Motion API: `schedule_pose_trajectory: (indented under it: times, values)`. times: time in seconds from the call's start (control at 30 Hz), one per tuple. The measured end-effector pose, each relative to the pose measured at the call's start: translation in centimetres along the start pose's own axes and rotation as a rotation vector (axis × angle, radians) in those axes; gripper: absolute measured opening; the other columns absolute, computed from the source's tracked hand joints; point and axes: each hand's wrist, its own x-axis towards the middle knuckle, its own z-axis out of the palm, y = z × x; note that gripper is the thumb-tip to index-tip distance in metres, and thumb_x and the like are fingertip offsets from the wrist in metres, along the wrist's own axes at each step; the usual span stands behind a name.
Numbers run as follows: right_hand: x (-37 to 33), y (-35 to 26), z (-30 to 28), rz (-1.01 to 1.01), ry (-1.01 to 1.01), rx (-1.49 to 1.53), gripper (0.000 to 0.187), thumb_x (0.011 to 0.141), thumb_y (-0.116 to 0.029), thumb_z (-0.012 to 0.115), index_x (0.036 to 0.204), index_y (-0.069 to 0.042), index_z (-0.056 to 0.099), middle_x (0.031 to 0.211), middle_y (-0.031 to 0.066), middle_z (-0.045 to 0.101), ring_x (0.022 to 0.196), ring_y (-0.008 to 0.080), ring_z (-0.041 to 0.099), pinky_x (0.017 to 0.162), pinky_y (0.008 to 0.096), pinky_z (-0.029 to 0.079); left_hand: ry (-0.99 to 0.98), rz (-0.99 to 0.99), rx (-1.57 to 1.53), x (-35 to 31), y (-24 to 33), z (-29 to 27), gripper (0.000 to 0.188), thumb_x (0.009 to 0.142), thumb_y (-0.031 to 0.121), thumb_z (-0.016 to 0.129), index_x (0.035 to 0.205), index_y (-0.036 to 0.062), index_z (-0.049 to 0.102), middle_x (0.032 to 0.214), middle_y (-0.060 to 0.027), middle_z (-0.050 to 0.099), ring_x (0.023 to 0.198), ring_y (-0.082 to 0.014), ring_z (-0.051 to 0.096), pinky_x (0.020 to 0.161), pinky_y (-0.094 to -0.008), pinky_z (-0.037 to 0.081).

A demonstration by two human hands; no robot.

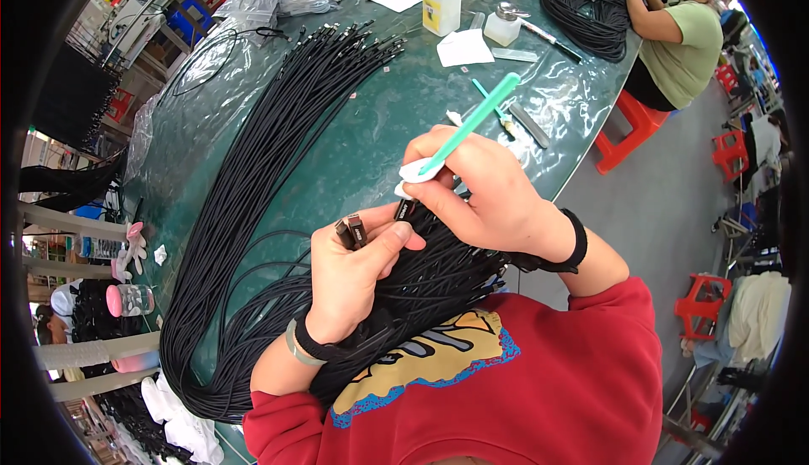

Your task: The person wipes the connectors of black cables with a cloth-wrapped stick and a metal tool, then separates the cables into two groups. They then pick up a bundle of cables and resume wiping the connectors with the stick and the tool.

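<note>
My left hand [344, 284] is closed on several black cable connectors [351, 231], pinching one connector [405, 210] between thumb and finger. Over that connector, my right hand [493, 191] grips a light-green plastic stick [474, 121], its handle pointing up and away. White cloth [419, 171] is bunched at the stick's lower end, pressed under my right fingers against the connector's end. The stick's tip is hidden by it. Beneath both hands lies a heap of black cables [430, 284], partly across my lap. A long bundle of black cables [253, 140] curves over the table to the left.
On the green-covered table [396, 102] stand two pump bottles [442, 5] with white paper [465, 48] beside them. A grey flat tool [529, 125] lies beyond my right hand. A coworker [687, 35] sits at far right near coiled cables [586, 18]. Red stools [628, 132] stand on the floor.
</note>
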Motion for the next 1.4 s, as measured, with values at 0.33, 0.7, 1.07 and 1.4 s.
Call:
schedule_pose_trajectory:
  times: [0.33, 0.7, 1.07, 1.4]
  values:
    - [-0.1, -0.3, -0.9, -0.035, -0.046, -0.009, 0.017, 0.071, 0.002, 0.061, 0.085, -0.001, 0.052, 0.074, 0.0064, 0.054, 0.056, 0.0153, 0.051, 0.049, 0.0246, 0.04, 0.008, 0.019, 0.041, -0.2, -0.1, 0.0, 0.022, 0.078, 0.002, 0.058, 0.098, -0.006, 0.057, 0.071, -0.0091, 0.062, 0.048, -0.002, 0.038, 0.042, -0.0155, 0.029]
    - [-0.8, -0.3, -0.1, -0.001, -0.053, 0.056, 0.016, 0.071, 0.002, 0.06, 0.085, -0.001, 0.052, 0.073, 0.0063, 0.054, 0.057, 0.015, 0.051, 0.048, 0.024, 0.04, -0.041, -0.014, -0.039, -0.4, 0.1, 0.0, 0.022, 0.085, 0.012, 0.051, 0.099, -0.0044, 0.055, 0.058, -0.0013, 0.049, 0.043, -0.0022, 0.029, 0.038, -0.0174, 0.02]
    - [-0.2, -0.1, 0.1, -0.003, 0.051, -0.06, 0.014, 0.072, 0.002, 0.06, 0.084, 0.0, 0.053, 0.075, 0.0064, 0.055, 0.059, 0.015, 0.053, 0.049, 0.0233, 0.041, -0.088, -0.032, -0.032, -0.2, 0.2, -0.3, 0.022, 0.087, 0.013, 0.048, 0.099, -0.0039, 0.055, 0.056, 0.0014, 0.045, 0.044, -0.0016, 0.028, 0.038, -0.0173, 0.019]
    - [-0.7, 0.1, 0.1, 0.008, -0.019, 0.103, 0.012, 0.071, 0.002, 0.061, 0.08, 0.0, 0.054, 0.072, 0.0076, 0.055, 0.062, 0.0175, 0.054, 0.053, 0.0252, 0.041, -0.253, -0.225, -0.406, 0.3, 0.2, -1.2, 0.025, 0.09, 0.02, 0.039, 0.079, -0.0003, 0.049, 0.049, 0.0058, 0.029, 0.041, -0.0025, 0.021, 0.037, -0.0192, 0.016]
